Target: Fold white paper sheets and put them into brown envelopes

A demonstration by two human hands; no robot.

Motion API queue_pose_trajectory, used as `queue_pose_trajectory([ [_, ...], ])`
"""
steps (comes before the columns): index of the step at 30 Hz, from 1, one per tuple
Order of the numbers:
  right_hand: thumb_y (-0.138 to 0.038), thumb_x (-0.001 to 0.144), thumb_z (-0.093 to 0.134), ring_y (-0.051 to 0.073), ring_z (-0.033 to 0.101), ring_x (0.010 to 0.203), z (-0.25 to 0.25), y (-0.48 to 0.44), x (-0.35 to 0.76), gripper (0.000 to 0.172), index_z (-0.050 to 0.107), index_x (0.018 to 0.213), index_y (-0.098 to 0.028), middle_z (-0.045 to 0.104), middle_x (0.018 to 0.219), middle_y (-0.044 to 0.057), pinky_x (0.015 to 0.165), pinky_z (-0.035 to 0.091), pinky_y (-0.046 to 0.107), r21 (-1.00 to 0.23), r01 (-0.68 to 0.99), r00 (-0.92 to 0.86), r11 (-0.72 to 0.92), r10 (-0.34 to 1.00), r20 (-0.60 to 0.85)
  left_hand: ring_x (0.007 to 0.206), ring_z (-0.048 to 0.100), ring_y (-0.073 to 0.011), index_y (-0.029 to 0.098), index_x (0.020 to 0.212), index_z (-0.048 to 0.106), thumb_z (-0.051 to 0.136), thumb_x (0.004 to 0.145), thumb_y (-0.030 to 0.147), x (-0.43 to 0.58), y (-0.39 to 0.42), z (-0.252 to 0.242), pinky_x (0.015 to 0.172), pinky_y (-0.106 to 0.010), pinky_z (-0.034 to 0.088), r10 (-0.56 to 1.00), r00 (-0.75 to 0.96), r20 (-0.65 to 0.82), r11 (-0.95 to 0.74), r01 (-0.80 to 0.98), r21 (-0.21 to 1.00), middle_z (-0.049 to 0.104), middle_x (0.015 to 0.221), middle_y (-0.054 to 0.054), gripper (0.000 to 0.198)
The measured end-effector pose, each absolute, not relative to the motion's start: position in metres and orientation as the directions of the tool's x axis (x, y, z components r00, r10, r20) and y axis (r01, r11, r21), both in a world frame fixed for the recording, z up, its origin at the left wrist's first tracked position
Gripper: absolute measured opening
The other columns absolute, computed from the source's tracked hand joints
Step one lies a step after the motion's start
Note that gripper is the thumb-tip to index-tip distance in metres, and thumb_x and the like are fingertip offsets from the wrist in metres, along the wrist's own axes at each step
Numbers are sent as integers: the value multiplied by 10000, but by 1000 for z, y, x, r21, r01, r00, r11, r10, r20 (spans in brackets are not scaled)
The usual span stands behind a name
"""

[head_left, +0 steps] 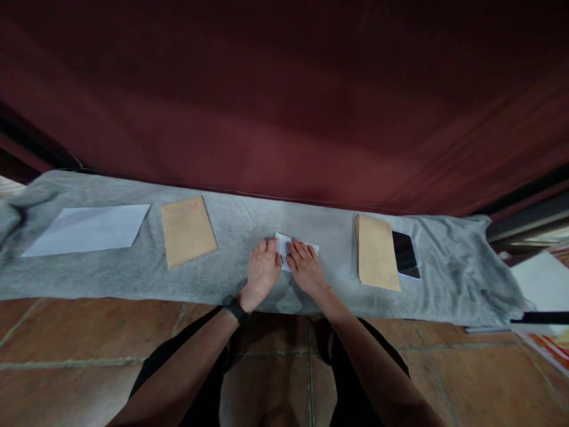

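A small folded white paper (283, 243) lies on the grey cloth in front of me, partly covered by my hands. At its left edge rests my left hand (263, 270), palm down, its thumb side touching the paper and its fingers reaching forward. My right hand (306, 270) lies flat across the paper's right part, fingers spread over it. Neither hand lifts the paper. Whatever is under the right palm is hidden.
Grey cloth (240, 225) covers the long narrow surface below a dark red upright panel (267, 136). To the left lie a large white sheet (93, 228) and a brown envelope (189, 231). On the right, a stack of brown envelopes (377, 252) sits beside a phone (404, 252).
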State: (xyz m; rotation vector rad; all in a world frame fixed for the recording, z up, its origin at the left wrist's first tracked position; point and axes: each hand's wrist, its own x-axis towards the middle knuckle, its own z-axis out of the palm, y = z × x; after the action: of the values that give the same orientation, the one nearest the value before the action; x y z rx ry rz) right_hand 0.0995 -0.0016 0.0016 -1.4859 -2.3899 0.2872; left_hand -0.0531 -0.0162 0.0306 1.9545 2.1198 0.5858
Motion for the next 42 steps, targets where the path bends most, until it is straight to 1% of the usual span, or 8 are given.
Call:
queue_pose_trajectory([
  [3,-327,1066,330,252,311,1521,-3,-8,97,524,384,1558,-153,334,1638,105,1254,220,495,-241,858,-443,454,891,102,1446,406,-336,126,1453,495,432,963,201,-47,-18,26,1179,-506,324,981,71,181,-110,970,219,467,1539,-183,500],
  [6,-232,1046,316,250,310,1522,-6,-10,100,531,370,1558,-101,350,1626,131,1263,193,473,-181,865,-464,468,883,64,1521,297,-245,158,1538,397,323,1034,272,-41,-13,13,1244,-447,230,949,282,143,-307,928,210,379,1623,-114,522],
  [8,-195,1032,311,255,313,1520,-7,-10,103,537,376,1552,-78,352,1622,147,1263,186,466,-145,870,-466,471,882,65,1534,269,-233,173,1563,360,292,1057,377,-40,-11,5,1256,-443,200,942,313,121,-333,916,225,363,1634,-103,550],
  [11,-198,1034,286,258,295,1527,-9,-13,105,549,345,1567,-82,305,1642,144,1258,191,471,-111,877,-458,468,883,104,1553,216,-247,170,1586,320,300,1045,511,-40,-10,0,1269,-456,154,949,289,124,-310,924,225,321,1652,-109,639],
  [16,-229,1045,247,261,285,1527,-14,-16,112,563,304,1578,-59,302,1640,172,1239,223,491,-105,892,-421,440,893,161,1564,174,-255,123,1574,337,291,1026,585,-43,-13,1,1274,-457,130,954,270,133,-293,936,197,291,1660,-122,718],
  [22,-275,1056,254,286,308,1514,-18,-19,124,562,358,1548,-25,346,1619,191,1234,215,493,-92,902,-399,422,896,192,1563,177,-251,112,1570,341,256,1035,562,-44,-12,1,1276,-462,123,965,238,109,-255,951,176,281,1662,-122,704],
  [28,-344,1063,282,285,324,1505,-21,-21,136,591,311,1574,-48,354,1618,179,1222,246,481,-110,920,-345,375,912,220,1568,152,-251,77,1582,295,233,1047,517,-47,-9,-3,1278,-473,114,974,200,106,-217,961,174,261,1665,-132,696],
  [42,-344,1071,286,304,371,1480,-29,-24,155,575,351,1555,-41,387,1599,191,1204,283,489,-88,939,-298,333,914,274,1564,170,-257,61,1589,274,247,1046,454,-60,-9,4,1275,-476,125,997,75,34,-79,986,147,265,1658,-159,671],
])
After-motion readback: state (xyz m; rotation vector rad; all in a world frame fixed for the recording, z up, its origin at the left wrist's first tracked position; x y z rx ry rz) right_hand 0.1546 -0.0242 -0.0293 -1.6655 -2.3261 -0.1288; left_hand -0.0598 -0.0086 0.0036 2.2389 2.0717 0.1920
